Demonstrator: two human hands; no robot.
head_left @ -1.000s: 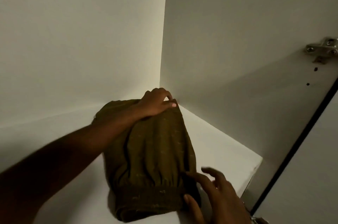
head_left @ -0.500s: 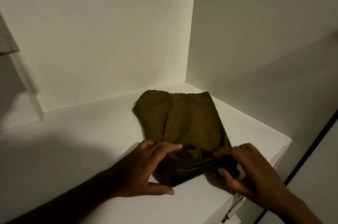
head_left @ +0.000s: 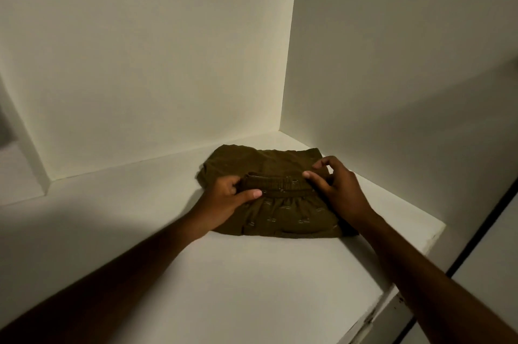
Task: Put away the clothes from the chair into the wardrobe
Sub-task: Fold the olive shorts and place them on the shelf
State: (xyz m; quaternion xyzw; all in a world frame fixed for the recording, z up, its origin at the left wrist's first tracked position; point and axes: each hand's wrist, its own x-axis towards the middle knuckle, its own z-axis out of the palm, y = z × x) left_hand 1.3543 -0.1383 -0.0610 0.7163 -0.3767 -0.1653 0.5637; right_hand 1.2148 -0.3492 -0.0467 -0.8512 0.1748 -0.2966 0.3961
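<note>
Olive garment (head_left: 280, 214) is folded and lying flat on the white wardrobe shelf (head_left: 252, 287), toward the back-right corner, near the side panel (head_left: 406, 91) but not touching it. Its long axis runs 9-to-3 across my view, with the elastic waistband (head_left: 277, 185) on top as a strip along that same line.

My left hand (head_left: 224, 203) sits at the 9 o'clock end of the waistband, thumb laid over the band and fingers curled on the fabric: a light pinch, not a lift. My right hand (head_left: 336, 189) is at the 3 o'clock end, thumb and forefinger narrowed onto the band, other fingers raised.

Both hands are about equally near and the cloth is right under them. I think this is a final squaring of the fold. The next push would go toward 12, into the back wall (head_left: 154, 63).
</note>
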